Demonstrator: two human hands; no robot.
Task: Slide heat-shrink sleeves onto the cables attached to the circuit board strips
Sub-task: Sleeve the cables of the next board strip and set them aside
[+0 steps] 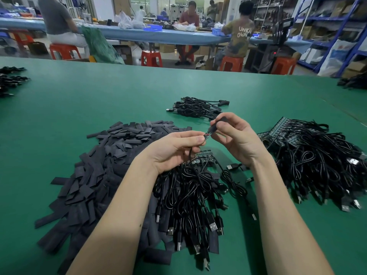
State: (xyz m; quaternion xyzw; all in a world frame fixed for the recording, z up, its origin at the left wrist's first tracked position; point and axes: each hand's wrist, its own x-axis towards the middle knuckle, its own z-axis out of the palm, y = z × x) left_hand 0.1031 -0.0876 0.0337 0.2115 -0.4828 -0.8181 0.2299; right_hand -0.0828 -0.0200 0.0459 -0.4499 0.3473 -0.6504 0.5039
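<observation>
Head view: left hand [174, 148] pinches one small circuit board [206, 136]; right hand [236, 135] grips one heat-shrink sleeve [219, 122] just above it; three cable bundles surround the grip.

Two hands up, left hand [174, 149] and right hand [236, 139], one sleeve [219, 122] between them. Three cable bundles: near [190, 195], right [317, 165], far [196, 108]. One sleeve heap [95, 175], too many to count.

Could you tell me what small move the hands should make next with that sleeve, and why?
Probably push the sleeve, pinched by the right hand, further down over the small board end that the left hand holds steady: the sleeve's mouth sits at that end, which still shows uncovered.
</observation>
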